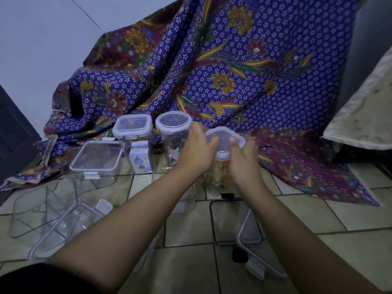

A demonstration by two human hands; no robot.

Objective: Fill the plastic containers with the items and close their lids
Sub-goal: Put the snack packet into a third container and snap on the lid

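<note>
A tall clear container (216,177) holding orange and pale items stands on the tiled floor. On top of it lies a round translucent lid (224,139). My left hand (197,149) presses on the lid's left side. My right hand (244,158) grips the lid's right edge, thumb on top. Behind stand a tall square container (133,132) and a tall round container (174,128) with dark contents, both lidded. A low square lidded container (95,160) sits at the left.
Empty clear containers (29,211) and loose lids (63,225) lie on the floor at the left. A black-rimmed container (227,221) and another lid (261,259) lie near my right forearm. A blue floral cloth (222,71) drapes behind.
</note>
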